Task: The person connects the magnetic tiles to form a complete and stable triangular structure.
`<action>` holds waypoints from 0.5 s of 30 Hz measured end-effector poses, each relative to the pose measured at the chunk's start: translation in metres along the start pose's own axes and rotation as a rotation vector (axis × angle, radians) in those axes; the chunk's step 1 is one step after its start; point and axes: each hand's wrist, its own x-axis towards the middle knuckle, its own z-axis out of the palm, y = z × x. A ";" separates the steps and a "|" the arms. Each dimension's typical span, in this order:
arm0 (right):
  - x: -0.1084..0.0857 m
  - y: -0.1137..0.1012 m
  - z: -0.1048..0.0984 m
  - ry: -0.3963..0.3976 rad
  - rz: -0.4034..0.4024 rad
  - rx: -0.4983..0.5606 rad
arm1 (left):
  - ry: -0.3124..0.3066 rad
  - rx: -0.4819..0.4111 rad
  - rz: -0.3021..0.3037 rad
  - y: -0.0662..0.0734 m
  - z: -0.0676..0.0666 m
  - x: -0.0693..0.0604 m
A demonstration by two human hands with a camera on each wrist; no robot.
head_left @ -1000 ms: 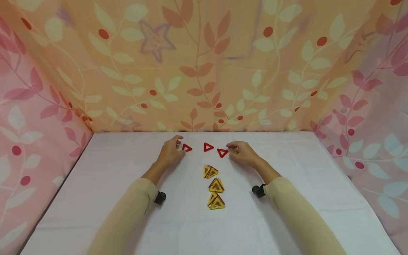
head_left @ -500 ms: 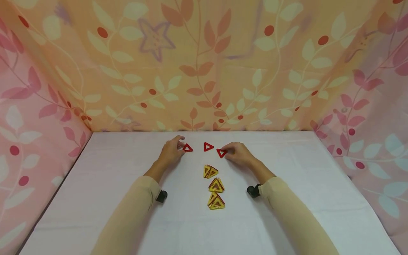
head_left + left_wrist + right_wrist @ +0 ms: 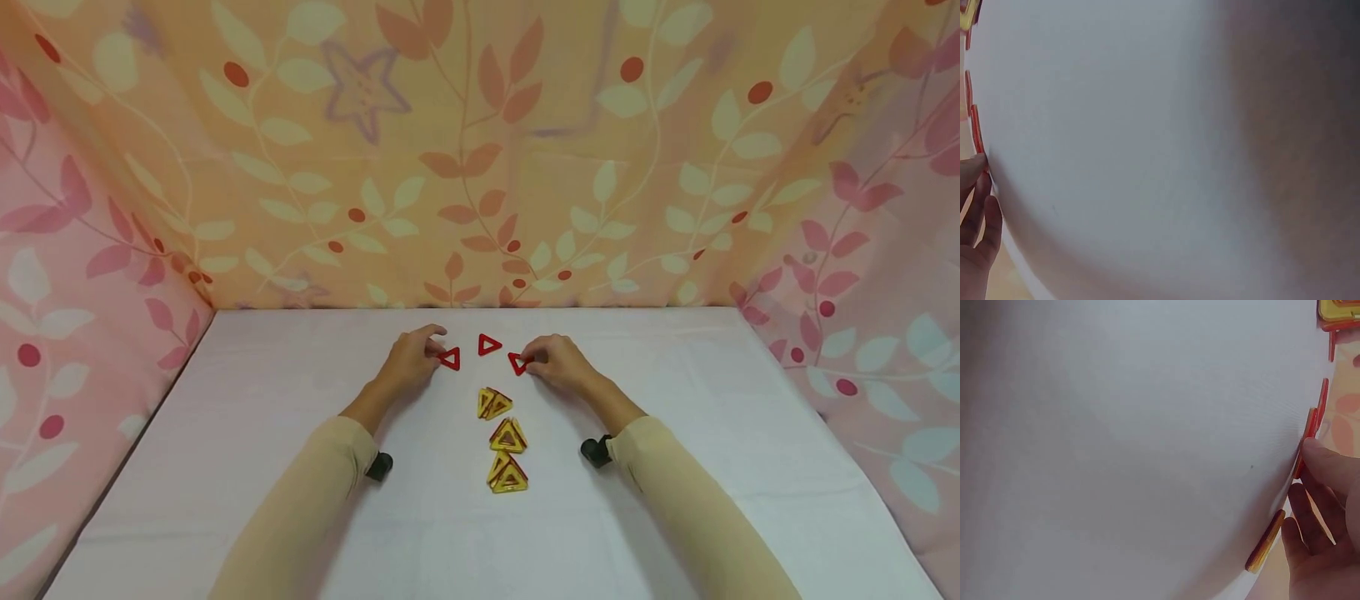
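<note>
Thumb and finger of my left hand [image 3: 411, 360] pinch a red triangular frame [image 3: 457, 358] by its corner; its rim [image 3: 977, 128] shows edge-on in the left wrist view. My right hand [image 3: 564, 363] pinches a second red triangular frame [image 3: 513, 364], flat on the white table. Between the hands, slightly farther back, lies a third red triangular frame [image 3: 482, 345]. In the right wrist view a yellow triangular piece [image 3: 1265, 542] lies on the cloth beside the right hand's lower fingers; the hand hides it in the head view.
Three small clusters of overlapping yellow and red triangles, the far one [image 3: 484, 404], the middle one [image 3: 507, 448] and the near one [image 3: 510, 489], form a column in front of the hands. A patterned curtain [image 3: 480, 250] borders the white-covered table [image 3: 262, 400] at the back and sides.
My left hand has turned its red triangle and drawn it slightly right and nearer. The right hand moved left onto its red triangle and grips it, shifting it a little.
</note>
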 end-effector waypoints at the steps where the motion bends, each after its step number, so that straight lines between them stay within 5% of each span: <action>1: 0.000 -0.001 0.000 -0.003 0.003 0.001 | -0.011 0.002 0.004 0.001 0.001 0.000; 15: -0.004 -0.009 0.005 -0.016 0.059 0.018 | -0.066 0.015 0.052 0.016 0.018 0.000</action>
